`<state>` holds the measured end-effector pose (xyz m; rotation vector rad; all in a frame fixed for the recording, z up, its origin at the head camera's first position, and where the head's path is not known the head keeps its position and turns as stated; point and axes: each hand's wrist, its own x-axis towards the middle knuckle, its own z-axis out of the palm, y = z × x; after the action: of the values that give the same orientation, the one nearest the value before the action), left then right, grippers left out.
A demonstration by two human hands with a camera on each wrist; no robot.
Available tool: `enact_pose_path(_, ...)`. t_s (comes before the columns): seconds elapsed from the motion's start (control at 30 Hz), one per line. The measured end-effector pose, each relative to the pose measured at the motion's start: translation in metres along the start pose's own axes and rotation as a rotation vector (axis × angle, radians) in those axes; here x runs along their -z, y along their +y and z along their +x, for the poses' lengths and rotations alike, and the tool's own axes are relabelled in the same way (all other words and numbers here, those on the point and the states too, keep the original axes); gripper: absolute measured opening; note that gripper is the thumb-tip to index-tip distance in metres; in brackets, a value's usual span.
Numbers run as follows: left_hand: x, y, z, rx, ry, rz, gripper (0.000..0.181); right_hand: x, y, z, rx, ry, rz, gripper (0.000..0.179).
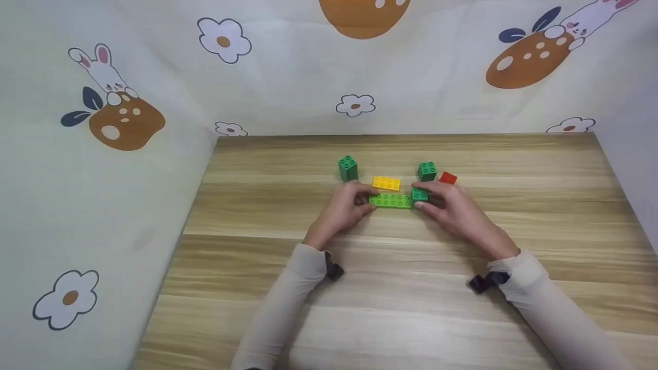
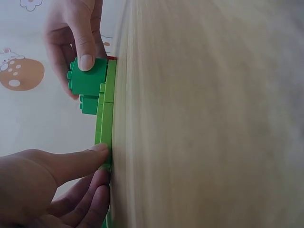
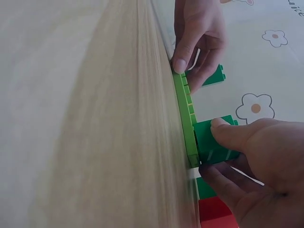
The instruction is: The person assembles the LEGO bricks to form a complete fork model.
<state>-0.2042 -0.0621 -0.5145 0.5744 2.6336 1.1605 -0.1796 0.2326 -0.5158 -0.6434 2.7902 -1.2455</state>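
A long light green toy-brick plate (image 1: pixel 393 201) lies studs up on the wooden table. My left hand (image 1: pixel 345 206) pinches its left end between thumb and fingers. At the right end, my right hand (image 1: pixel 456 208) grips a green block (image 1: pixel 420 195), thumb on the near side and fingers on the far side. The right wrist view shows that green block (image 3: pixel 213 142) upright over the plate's end studs, with a thin dark gap along part of its lower edge. In the left wrist view, the right thumb presses on the face of the block (image 2: pixel 92 80).
Just behind the plate lies a yellow brick (image 1: pixel 386 183). A tall green block (image 1: pixel 348 168) stands behind my left hand. Beyond my right hand are another green block (image 1: pixel 426 171) and a red brick (image 1: pixel 448 178). A patterned cloth wall (image 1: pixel 288 92) borders the wooden table (image 1: pixel 401 288).
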Motion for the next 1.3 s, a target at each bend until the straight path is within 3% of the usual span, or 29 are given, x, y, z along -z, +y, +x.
enact_pose_path(0.57,0.000,-0.003,0.001,-0.001,-0.003,-0.029,0.031,0.004,0.001,0.000,0.073,0.019,-0.036,0.060)
enact_pose_path(0.73,0.000,-0.004,0.001,-0.008,0.002,-0.027,0.031,0.014,0.001,0.000,0.095,0.132,-0.016,0.041)
enact_pose_path(0.93,0.000,-0.002,0.000,-0.019,0.005,-0.023,0.031,0.029,0.008,0.001,0.078,0.269,-0.096,0.031)
enact_pose_path(1.3,0.000,-0.002,0.000,-0.005,0.007,-0.020,0.032,0.037,0.026,0.000,-0.048,0.158,-0.106,0.044)
